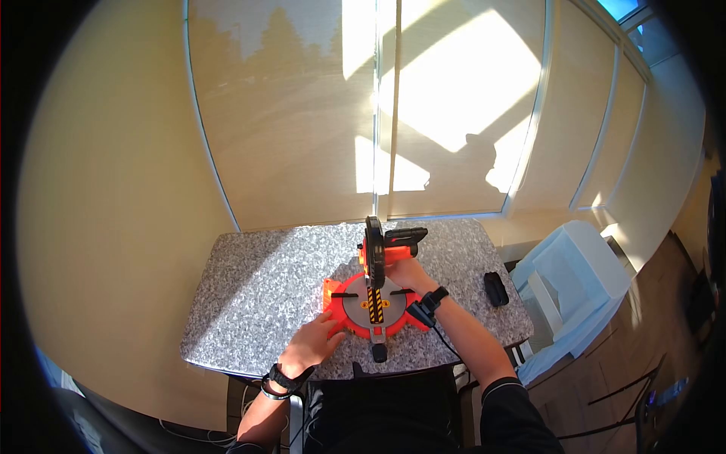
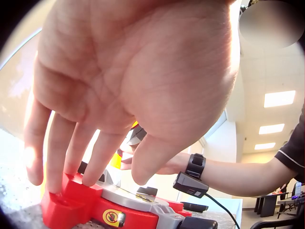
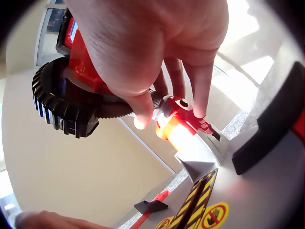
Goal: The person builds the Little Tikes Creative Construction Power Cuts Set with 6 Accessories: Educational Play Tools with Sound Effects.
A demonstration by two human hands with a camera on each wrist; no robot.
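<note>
An orange-red and black toy miter saw [image 1: 374,253] stands on a speckled table, its black toothed blade guard [image 3: 62,98] raised above a round grey turntable [image 1: 355,303]. Behind the guard, the right hand [image 1: 408,276] [image 3: 157,47] grips the red hinge part [image 3: 178,117], thumb on one side and fingers on the other. The left hand [image 1: 311,342] [image 2: 128,76] rests with extended fingers on the red left corner of the base [image 2: 71,202]. Yellow-black stripes [image 1: 376,304] line the slot, and a black knob [image 1: 379,352] sticks out at the front.
The speckled table [image 1: 249,303] stands against a window with blinds. A black case [image 1: 495,289] lies at its right side. Beyond that edge is a white chair-like object [image 1: 594,261] with light blue covering. A cable [image 1: 448,344] hangs from the right wrist camera.
</note>
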